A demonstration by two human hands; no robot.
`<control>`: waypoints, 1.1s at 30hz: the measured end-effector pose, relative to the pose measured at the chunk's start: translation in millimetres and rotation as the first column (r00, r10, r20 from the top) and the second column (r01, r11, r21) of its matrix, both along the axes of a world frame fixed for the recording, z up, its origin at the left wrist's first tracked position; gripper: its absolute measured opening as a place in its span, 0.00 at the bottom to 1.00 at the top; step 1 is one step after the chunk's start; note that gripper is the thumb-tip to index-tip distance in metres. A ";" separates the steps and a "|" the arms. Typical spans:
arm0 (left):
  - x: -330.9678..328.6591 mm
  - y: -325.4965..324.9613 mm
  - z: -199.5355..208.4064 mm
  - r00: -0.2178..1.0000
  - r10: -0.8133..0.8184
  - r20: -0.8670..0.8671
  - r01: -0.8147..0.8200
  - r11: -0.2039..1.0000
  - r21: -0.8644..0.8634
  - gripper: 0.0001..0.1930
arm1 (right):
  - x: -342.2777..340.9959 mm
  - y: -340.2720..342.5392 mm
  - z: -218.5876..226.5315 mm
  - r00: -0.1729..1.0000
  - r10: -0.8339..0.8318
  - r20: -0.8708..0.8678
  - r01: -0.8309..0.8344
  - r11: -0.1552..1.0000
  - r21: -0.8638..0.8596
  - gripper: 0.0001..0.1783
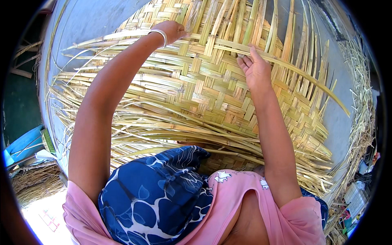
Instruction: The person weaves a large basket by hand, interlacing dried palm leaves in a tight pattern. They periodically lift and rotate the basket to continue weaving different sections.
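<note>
A large woven mat [220, 87] of flat, split bamboo or cane strips lies in front of me, its loose ends fanning out on every side. Across its far part runs one long greenish strip [302, 73], its free end curving down to the right. My right hand [257, 67] pinches this strip between thumb and fingertips, palm partly turned up. My left hand [173, 29], with a silver bangle [163, 37] at the wrist, is closed at the upright strips [200, 20] near the long strip's left part. A blurred strip meets its fingertips, which are partly hidden.
The mat rests on a grey-blue floor [96, 20]. Straw and strip scraps [359, 94] line the right edge. At the left lie a blue object [26, 143] and a heap of dry straw [36, 181]. Loose strips [171, 126] bunch close to my body.
</note>
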State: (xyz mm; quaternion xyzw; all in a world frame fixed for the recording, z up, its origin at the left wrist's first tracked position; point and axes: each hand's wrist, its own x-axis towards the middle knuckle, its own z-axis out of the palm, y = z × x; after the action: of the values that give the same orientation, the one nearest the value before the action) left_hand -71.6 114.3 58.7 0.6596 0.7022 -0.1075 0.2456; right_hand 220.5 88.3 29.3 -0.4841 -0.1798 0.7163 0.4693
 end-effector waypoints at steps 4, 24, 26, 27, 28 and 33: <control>-7.0 2.2 -3.2 0.999 -0.025 0.031 0.025 1.000 -0.003 0.28 | -1.1 6.6 -0.3 0.996 -0.029 -0.084 0.023 0.997 -0.068 0.14; 30.5 -4.4 17.8 0.892 -0.328 -0.312 0.394 0.901 0.181 0.17 | 8.4 -13.6 -6.2 0.978 0.022 -0.210 -0.020 1.000 0.011 0.12; 51.9 -7.1 17.2 0.909 -0.380 -0.174 0.415 0.869 0.269 0.19 | 10.9 -12.7 -10.8 0.970 0.024 -0.241 -0.021 1.000 0.019 0.12; 65.7 -14.7 14.2 0.921 -0.389 0.002 0.356 0.846 0.397 0.19 | 11.7 -13.4 -12.0 0.965 0.030 -0.260 -0.025 0.999 0.022 0.12; 79.8 -14.6 10.0 0.901 -0.423 0.096 0.359 0.850 0.385 0.21 | 12.0 -14.1 -10.3 0.966 0.033 -0.256 -0.030 0.999 0.017 0.12; 114.9 12.2 6.4 0.829 -0.483 0.283 0.444 0.875 0.194 0.23 | 14.6 -15.8 0.8 0.969 0.120 -0.216 -0.114 0.993 0.042 0.13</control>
State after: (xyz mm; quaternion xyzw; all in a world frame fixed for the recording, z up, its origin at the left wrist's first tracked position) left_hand 43.3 126.5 65.1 0.8323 0.4763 -0.0122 0.2833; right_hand 235.1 72.5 30.2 -0.3843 -0.1658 0.7888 0.4501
